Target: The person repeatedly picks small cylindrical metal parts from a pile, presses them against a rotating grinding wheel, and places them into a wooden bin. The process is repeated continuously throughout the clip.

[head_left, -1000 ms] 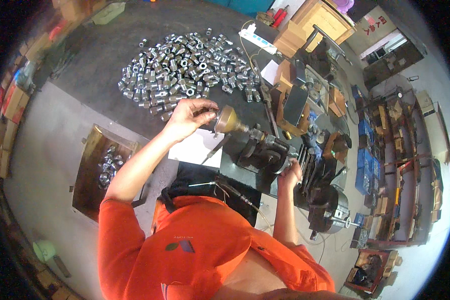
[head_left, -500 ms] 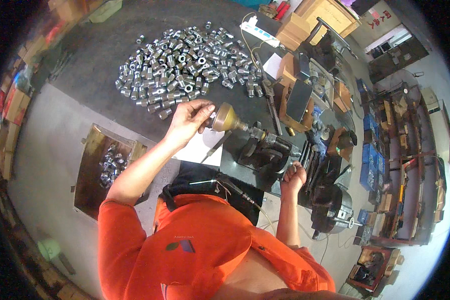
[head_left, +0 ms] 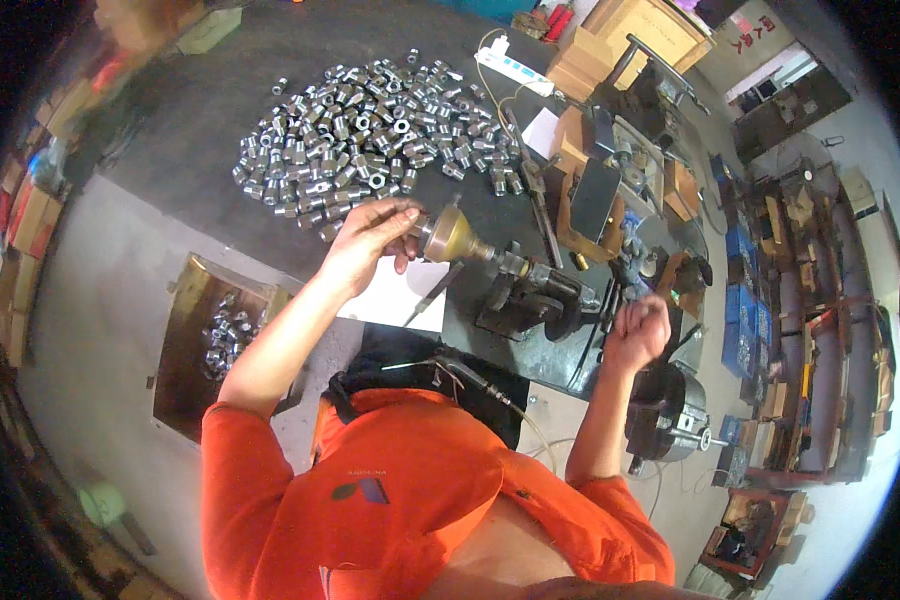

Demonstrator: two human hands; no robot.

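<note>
My left hand (head_left: 372,245) is closed, with thumb and fingers pinching a shiny metal fitting (head_left: 421,228) at the wide mouth of a brass-coloured cup (head_left: 451,236). The cup narrows into the spindle of a dark metal bench fixture (head_left: 535,298) to its right. Past the fixture's right end, my right hand (head_left: 638,335) is raised and curled closed; whatever it may grip is hidden. Beyond my left hand lies a broad heap of metal fittings (head_left: 365,140) on the dark bench top (head_left: 185,130). A white sheet (head_left: 395,295) with a dark slim tool (head_left: 433,294) lies below the cup.
A wooden box (head_left: 185,330) of fittings stands lower left. An air gun (head_left: 475,380) with a hose lies close to my body. On the right are a dark machine part (head_left: 670,405), a black tablet-like panel (head_left: 594,200), a white power strip (head_left: 515,68) and shelving with blue bins (head_left: 740,310).
My right hand has moved right and slightly away from my body, off from beside the fixture's end. My left hand has shifted slightly left, staying at the cup's mouth.
</note>
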